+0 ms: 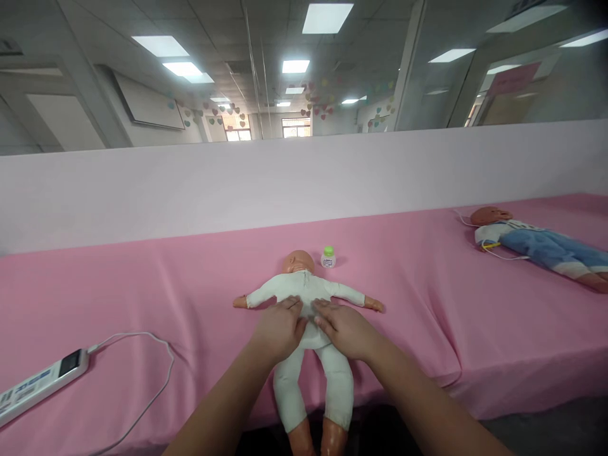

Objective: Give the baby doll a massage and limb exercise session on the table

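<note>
A baby doll (308,288) with a white cloth body lies in front of me, its arms stretched out sideways and its legs toward me. Its head is turned to one side. My left hand (280,326) rests flat on the left side of the doll's torso, fingers extended. On the right side of the torso lies my right hand (344,326), also flat with fingers stretched out. Neither hand grasps anything. Close to the doll's head stands a small clear bottle (328,260) with a green cap.
Pink cloth (199,285) covers the table. At the left lies a white power strip (42,386) with a cable (166,373) attached. Another doll (546,244) in blue and white clothing lies at the far right. A white wall (237,190) with glass above runs behind.
</note>
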The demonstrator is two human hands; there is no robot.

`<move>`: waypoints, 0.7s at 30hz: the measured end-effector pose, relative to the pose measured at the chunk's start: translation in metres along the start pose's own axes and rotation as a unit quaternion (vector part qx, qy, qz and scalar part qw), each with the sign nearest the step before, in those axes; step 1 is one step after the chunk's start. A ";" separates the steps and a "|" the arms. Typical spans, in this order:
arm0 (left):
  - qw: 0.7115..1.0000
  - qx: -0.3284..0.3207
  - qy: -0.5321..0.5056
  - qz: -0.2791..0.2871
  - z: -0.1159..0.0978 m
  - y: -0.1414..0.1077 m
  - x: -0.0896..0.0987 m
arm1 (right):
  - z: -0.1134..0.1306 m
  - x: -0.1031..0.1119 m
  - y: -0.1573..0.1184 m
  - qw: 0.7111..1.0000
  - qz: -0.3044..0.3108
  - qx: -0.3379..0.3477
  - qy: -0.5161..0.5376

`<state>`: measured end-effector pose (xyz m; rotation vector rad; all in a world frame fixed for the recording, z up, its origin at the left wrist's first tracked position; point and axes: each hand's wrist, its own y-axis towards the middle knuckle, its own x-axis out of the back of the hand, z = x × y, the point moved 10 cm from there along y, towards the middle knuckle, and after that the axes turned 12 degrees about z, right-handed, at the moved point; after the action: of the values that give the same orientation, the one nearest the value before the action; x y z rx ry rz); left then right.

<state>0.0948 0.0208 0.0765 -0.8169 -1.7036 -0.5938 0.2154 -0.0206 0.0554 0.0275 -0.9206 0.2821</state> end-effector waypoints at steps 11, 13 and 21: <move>0.997 -0.025 0.069 0.019 0.002 0.009 -0.025 | -0.005 -0.015 0.014 0.998 0.025 -0.005 -0.058; 0.996 -0.031 0.079 0.029 0.001 0.013 -0.024 | -0.006 -0.012 0.015 0.998 0.025 0.000 -0.054; 0.995 -0.033 0.048 0.077 0.004 0.022 -0.036 | -0.015 -0.026 0.029 0.998 0.035 -0.002 -0.043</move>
<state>0.1150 0.0297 0.0404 -0.9423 -1.5249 -0.5758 0.2053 0.0037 0.0227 0.0042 -1.0086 0.3472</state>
